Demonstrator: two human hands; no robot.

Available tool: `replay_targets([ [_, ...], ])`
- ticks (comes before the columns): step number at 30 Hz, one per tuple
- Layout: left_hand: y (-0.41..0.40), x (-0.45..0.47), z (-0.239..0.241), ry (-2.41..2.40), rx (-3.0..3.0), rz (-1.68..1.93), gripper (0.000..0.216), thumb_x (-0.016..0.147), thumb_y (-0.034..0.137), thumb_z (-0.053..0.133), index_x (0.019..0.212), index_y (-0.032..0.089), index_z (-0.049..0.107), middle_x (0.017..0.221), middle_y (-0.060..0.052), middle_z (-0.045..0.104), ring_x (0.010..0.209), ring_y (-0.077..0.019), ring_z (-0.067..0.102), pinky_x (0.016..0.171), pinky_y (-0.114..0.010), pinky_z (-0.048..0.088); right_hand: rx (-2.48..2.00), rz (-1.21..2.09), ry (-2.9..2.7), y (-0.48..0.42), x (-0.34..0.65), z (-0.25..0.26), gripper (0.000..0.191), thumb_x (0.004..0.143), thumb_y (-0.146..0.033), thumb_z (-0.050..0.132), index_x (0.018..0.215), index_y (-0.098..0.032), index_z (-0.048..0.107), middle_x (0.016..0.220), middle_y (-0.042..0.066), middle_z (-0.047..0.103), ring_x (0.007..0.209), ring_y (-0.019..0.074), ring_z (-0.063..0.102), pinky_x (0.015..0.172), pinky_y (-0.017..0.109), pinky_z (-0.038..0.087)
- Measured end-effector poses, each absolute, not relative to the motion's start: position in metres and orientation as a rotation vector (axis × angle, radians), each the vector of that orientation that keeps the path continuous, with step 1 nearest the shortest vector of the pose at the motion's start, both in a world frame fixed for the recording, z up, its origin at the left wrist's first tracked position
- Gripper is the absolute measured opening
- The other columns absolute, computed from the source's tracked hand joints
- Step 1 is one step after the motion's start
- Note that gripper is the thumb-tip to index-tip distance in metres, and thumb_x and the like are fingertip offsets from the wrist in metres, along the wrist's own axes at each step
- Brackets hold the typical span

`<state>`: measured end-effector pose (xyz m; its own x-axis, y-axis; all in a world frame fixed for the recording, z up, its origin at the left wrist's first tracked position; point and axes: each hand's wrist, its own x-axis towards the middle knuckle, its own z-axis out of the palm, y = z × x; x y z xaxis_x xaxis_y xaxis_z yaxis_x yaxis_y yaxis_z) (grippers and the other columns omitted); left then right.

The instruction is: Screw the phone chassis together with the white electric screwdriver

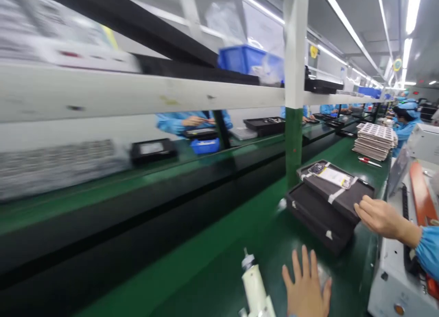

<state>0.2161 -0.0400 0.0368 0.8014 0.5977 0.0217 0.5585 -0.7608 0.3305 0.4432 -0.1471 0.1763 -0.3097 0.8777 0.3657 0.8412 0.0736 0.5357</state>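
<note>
My right hand [380,217] reaches in from the right, fingers curled against the near corner of the upper black tray [343,206]. That tray lies askew on a lower black tray [315,216]; white tape marks both. On the upper one rests a phone-like part [332,175] with a camera cluster and a white label. My left hand [306,287] is spread open, palm down, low over the green bench [212,280], apart from the trays. Beside its thumb is a small clear thing I cannot make out. To its left stands a cream tool [255,287] with a metal tip.
A green and white post [294,93] rises behind the trays. Beyond them are a stack of sheets [375,138] and a red pen [369,161]. A white machine [391,280] borders the right. Co-workers in blue sleeves [171,122] sit across the dark conveyor [144,234].
</note>
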Motion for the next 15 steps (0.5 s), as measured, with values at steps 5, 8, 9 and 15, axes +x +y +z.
replay_targets([
  [5,-0.034,0.204,0.063,0.792,2.543,0.05,0.069,0.081,0.037,0.048,0.143,0.01,0.035,0.155,-0.015,0.015,0.142,-0.0415,0.002,0.113,-0.069,0.004,1.986,0.752,2.346,-0.142,0.402,0.151,0.018,0.091,-0.018,0.047,0.091,-0.015,0.065,0.081,0.008,0.058,0.075,0.0201,0.054,0.056,0.029,0.044],
  [8,-0.028,0.185,0.067,0.633,2.411,0.141,0.056,0.084,0.033,0.046,0.138,0.014,0.047,0.153,-0.014,0.025,0.143,-0.0361,0.013,0.115,-0.062,0.015,2.27,0.384,2.264,-0.13,0.402,0.167,0.025,0.094,-0.036,0.051,0.091,-0.019,0.068,0.093,0.007,0.062,0.084,0.0189,0.058,0.071,0.028,0.049],
  [9,-0.026,0.177,0.065,0.59,2.371,0.215,0.053,0.086,0.033,0.045,0.136,0.015,0.049,0.152,-0.014,0.027,0.143,-0.034,0.017,0.116,-0.059,0.019,2.361,0.34,2.216,-0.124,0.405,0.173,0.029,0.096,-0.04,0.047,0.094,-0.021,0.069,0.099,0.007,0.063,0.09,0.0184,0.059,0.078,0.029,0.049],
  [15,-0.007,0.132,0.048,0.427,2.428,0.552,0.044,0.091,0.042,0.045,0.128,0.022,0.059,0.144,-0.011,0.042,0.136,-0.0286,0.035,0.112,-0.047,0.034,2.511,0.465,1.968,-0.063,0.409,0.167,0.032,0.094,-0.04,0.053,0.099,-0.012,0.067,0.104,0.016,0.065,0.1,0.0265,0.059,0.082,0.037,0.049],
])
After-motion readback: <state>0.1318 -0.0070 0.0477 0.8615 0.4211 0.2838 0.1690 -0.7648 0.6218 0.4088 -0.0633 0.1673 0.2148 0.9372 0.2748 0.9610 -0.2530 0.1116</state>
